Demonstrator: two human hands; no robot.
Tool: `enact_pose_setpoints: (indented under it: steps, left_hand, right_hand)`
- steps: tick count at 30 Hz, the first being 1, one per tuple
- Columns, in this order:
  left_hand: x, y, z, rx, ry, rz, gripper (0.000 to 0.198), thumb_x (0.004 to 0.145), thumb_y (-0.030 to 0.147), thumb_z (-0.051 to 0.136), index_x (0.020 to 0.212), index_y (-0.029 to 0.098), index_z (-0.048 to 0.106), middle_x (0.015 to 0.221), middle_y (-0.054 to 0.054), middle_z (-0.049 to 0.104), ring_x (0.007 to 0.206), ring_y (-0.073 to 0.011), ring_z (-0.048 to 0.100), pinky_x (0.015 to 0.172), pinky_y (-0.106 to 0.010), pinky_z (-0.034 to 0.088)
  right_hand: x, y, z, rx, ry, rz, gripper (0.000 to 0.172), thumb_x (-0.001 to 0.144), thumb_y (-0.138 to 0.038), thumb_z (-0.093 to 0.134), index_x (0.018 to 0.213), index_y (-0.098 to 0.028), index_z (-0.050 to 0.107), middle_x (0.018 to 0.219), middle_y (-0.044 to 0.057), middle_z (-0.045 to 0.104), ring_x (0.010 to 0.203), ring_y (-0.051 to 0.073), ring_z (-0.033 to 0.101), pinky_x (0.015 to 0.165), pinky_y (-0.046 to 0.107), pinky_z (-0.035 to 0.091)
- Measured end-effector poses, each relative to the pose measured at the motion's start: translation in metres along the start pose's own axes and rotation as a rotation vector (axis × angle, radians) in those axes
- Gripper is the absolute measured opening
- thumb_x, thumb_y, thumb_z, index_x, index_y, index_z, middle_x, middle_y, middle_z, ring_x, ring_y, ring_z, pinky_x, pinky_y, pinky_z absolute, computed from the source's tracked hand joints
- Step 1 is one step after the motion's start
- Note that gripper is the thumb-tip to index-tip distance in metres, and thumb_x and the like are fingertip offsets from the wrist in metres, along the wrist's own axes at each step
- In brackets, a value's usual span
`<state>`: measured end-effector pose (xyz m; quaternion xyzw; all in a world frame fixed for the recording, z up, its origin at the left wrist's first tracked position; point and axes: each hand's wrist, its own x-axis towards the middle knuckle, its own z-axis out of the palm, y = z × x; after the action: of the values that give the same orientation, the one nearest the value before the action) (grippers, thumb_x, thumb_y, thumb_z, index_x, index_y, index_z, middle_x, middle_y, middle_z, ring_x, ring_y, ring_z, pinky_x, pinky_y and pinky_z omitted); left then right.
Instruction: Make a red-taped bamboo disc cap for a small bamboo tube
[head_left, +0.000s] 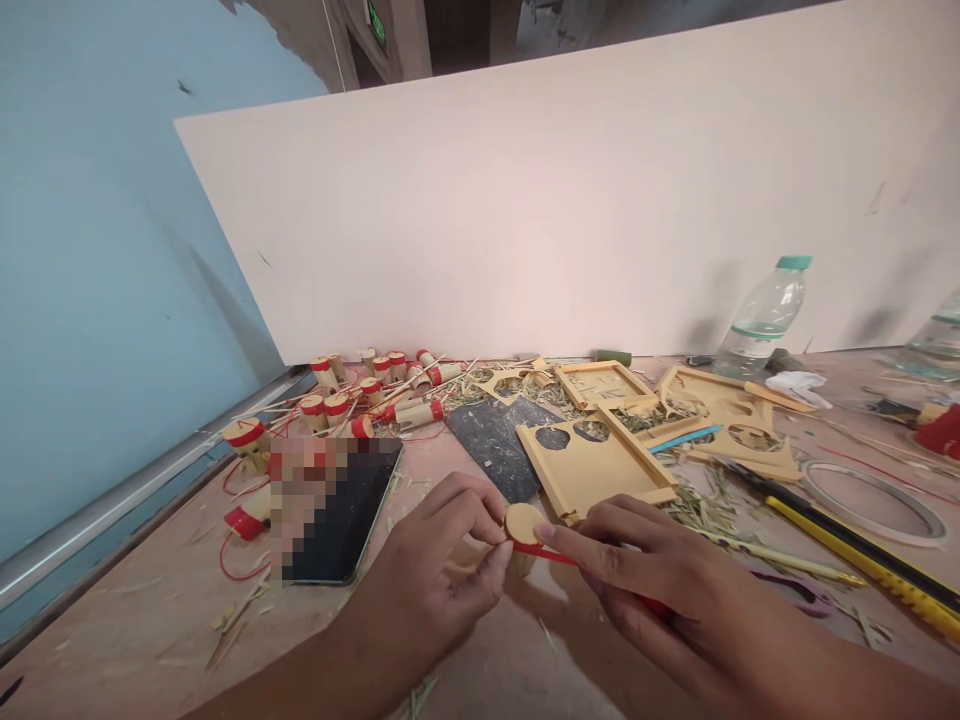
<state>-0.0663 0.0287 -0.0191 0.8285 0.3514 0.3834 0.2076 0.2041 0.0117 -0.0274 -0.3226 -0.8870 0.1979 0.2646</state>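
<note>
Just in front of me, a short bamboo tube stands with a round pale disc point(523, 524) on its top. A strip of red tape point(546, 553) runs along the tube's upper edge towards the right. My left hand point(457, 550) is closed at the tube's left side, thumb and fingers pinching the tape's end against it. My right hand point(652, 570) grips the red tape, and its index fingertip touches the disc's right edge. More red shows under the right hand's fingers, mostly hidden. Most of the tube's lower part is in shadow.
At the left lie several red-banded bamboo tubes point(324, 375) with sticks and red cords, beside a phone point(349, 515). Yellowish cut-out boards point(600, 470) and a dark sheet point(491, 450) lie ahead. Rightwards are a utility knife point(840, 530), a tape ring point(930, 522) and a bottle point(769, 310).
</note>
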Motion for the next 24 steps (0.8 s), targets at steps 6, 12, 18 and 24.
enact_pose_setpoints:
  steps: [6,12,18,24]
  left_hand:
    - [0.0014,-0.0012,-0.0014,0.002,0.017,-0.032,0.016,0.097,0.012,0.062,0.085,0.023,0.061,0.102,0.003,0.065,0.092,-0.0127,0.065,0.086,-0.023,0.048]
    - [0.0028,0.0027,-0.0045,0.005,0.038,-0.093,0.017,0.096,0.014,0.068,0.081,0.023,0.067,0.098,0.003,0.066,0.09,-0.0125,0.066,0.083,-0.022,0.048]
    - [0.0019,0.0011,-0.0056,0.01,0.089,-0.075,0.02,0.093,0.014,0.073,0.077,0.022,0.065,0.093,0.005,0.067,0.084,-0.0105,0.065,0.077,-0.018,0.048]
    - [0.0031,0.0,-0.0069,0.076,0.128,-0.016,0.016,0.094,0.016,0.079,0.1,0.026,0.068,0.099,0.006,0.071,0.087,-0.011,0.067,0.076,-0.016,0.053]
  right_hand:
    - [0.0026,-0.0009,-0.001,0.0,0.011,-0.007,0.071,0.102,-0.002,0.05,0.16,-0.043,0.048,0.105,0.002,0.069,0.094,0.024,0.06,0.081,0.033,0.048]
    - [0.0049,-0.0019,-0.0035,-0.004,-0.013,-0.012,0.068,0.101,-0.002,0.05,0.157,-0.041,0.051,0.101,0.002,0.068,0.092,0.023,0.06,0.078,0.033,0.046]
    - [0.0026,-0.0027,-0.0028,-0.008,-0.018,0.004,0.07,0.102,-0.002,0.05,0.159,-0.042,0.049,0.105,0.002,0.069,0.094,0.024,0.06,0.08,0.034,0.047]
    - [0.0036,-0.0019,-0.0037,-0.009,-0.029,0.011,0.077,0.102,-0.001,0.05,0.163,-0.047,0.041,0.105,0.001,0.068,0.095,0.024,0.06,0.082,0.035,0.048]
